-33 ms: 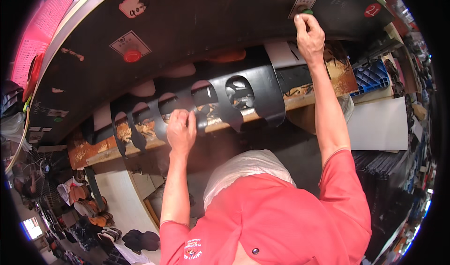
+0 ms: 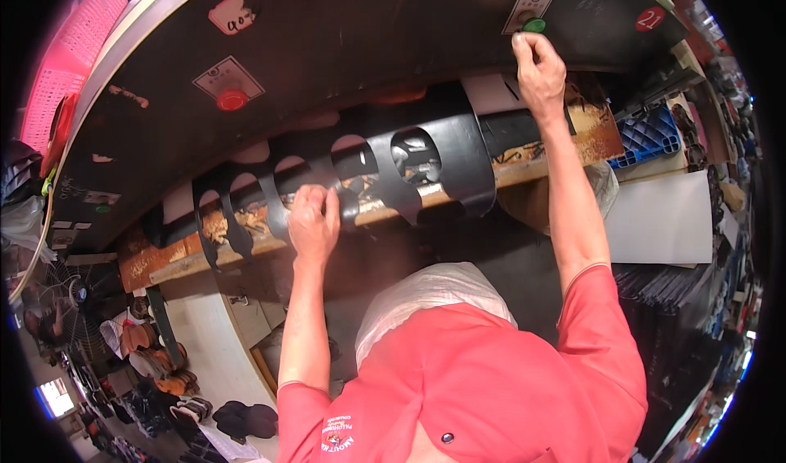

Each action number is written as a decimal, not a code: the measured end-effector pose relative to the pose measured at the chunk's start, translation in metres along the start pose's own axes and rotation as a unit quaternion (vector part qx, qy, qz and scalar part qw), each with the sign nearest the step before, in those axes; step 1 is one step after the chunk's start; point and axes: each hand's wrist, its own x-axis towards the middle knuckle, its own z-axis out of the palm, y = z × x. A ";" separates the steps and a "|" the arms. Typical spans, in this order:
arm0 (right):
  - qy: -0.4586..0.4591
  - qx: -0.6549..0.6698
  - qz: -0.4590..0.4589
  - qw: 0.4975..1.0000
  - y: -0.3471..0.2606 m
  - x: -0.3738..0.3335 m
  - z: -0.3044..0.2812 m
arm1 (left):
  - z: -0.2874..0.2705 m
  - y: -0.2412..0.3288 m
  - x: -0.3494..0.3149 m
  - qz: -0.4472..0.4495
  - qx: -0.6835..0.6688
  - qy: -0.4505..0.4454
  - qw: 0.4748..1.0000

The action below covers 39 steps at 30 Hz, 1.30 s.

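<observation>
A glossy black sheet with a row of rounded cut-outs lies over the front of a worn board under a dark machine panel. My left hand is closed at the sheet's near edge, with thumb and fingers pinched on a strip between two cut-outs. Up at the right, my right hand is raised with its fingers curled, just below a green push button. I see nothing held in it. Farther left on the panel is a red push button.
The worn brown board runs along the machine's front. At the right are a blue plastic crate, a pale sheet and stacked dark sheets. A pink basket stands far left, above a fan.
My right hand has dropped slightly away from the green button, which shows more fully. My left hand and the black sheet have shifted a little up and to the left.
</observation>
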 end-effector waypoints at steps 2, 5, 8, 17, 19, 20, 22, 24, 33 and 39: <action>0.012 -0.025 0.067 0.997 0.002 -0.041 -0.013 | 0.002 0.000 0.004 -0.013 0.007 -0.008 1.000; 0.003 -0.063 0.140 0.988 0.003 -0.116 -0.023 | 0.007 0.001 0.006 0.002 0.029 0.018 0.999; -0.102 -0.139 0.065 0.983 0.008 -0.147 -0.018 | 0.011 0.002 0.006 -0.026 0.058 0.019 0.998; -0.111 -0.163 0.136 0.971 0.001 -0.142 -0.017 | 0.012 0.000 0.006 -0.042 0.105 0.021 0.993; -0.115 -0.162 0.130 0.971 0.003 -0.144 -0.017 | 0.013 0.001 0.004 -0.054 0.117 0.014 0.992; -0.119 -0.161 0.125 0.972 0.004 -0.145 -0.017 | 0.014 0.002 0.003 -0.057 0.114 0.015 0.992; -0.127 -0.159 0.118 0.972 0.008 -0.147 -0.016 | 0.013 0.001 0.002 -0.058 0.110 0.014 0.992; -0.132 -0.157 0.116 0.972 0.011 -0.148 -0.015 | 0.012 0.001 0.002 -0.065 0.084 0.010 0.994; -0.131 -0.098 0.233 0.959 0.010 -0.168 -0.012 | 0.002 -0.005 -0.019 -0.052 0.024 0.000 0.998; -0.066 0.043 0.324 0.943 -0.023 -0.194 0.046 | -0.027 -0.049 -0.042 -0.104 -0.005 -0.076 0.992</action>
